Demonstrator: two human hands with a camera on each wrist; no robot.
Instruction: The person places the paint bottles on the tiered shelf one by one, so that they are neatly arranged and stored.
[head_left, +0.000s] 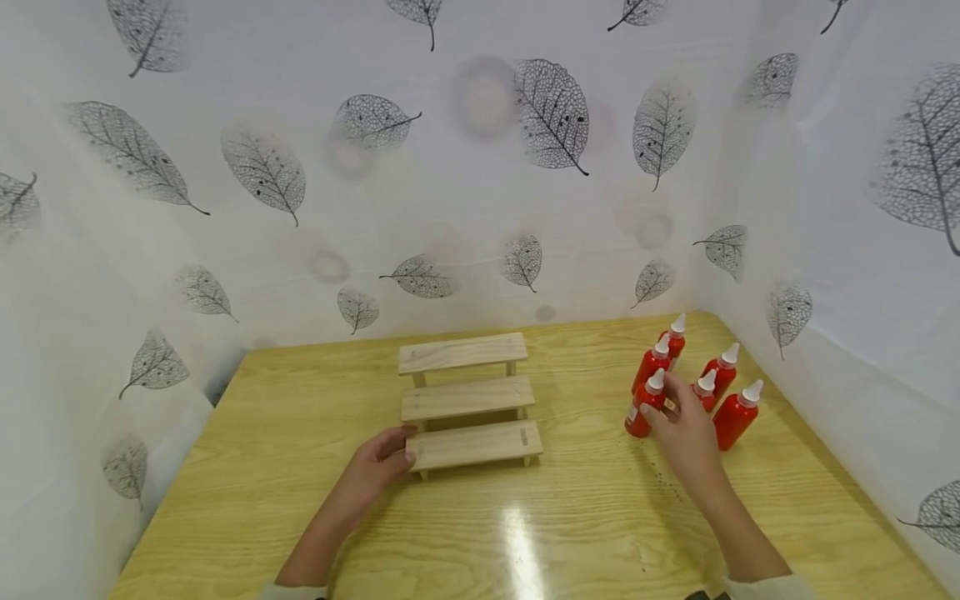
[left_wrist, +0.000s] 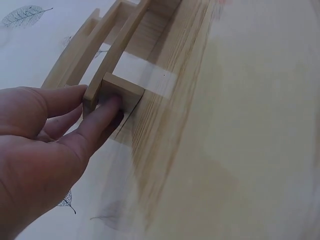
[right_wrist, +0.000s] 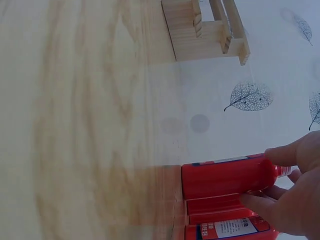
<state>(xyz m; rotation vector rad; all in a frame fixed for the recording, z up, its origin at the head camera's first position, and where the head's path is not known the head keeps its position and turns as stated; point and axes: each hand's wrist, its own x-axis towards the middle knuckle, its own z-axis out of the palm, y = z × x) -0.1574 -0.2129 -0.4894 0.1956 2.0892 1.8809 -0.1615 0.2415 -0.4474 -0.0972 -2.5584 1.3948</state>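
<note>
Right now our right hand has a red bottle pinched between thumb and fingers, high on its shoulder just under the white cap. Our left hand grips the left end of the lowest board of the wooden stand; the left wrist view shows its fingers against the end leg.

To manage this grip well, we would keep the bottle upright, since a hold so near the top could let its base swing. The right wrist view shows a neighbouring bottle hard by, with a fingertip in the narrow gap, so drawing it straight up and slightly toward the desk's left edge should spare the others a knock. Firm but gentle pressure seems best, as the bottle looks squeezable. We would let the left hand steady the stand without tugging it. We cannot tell whether the bottle's base bears on the desk or is just off it.

As for pose, both forearms come in from the desk's near edge, spread apart: the right one slants forward and inward to the bottle, the left one likewise to the stand.

Farther out, five other bottles stand behind and to the right of the held one, toward the desk's far right corner and near its right edge. The stand sits between the left and right edges, toward the far edge, where a leaf-printed curtain hangs.
</note>
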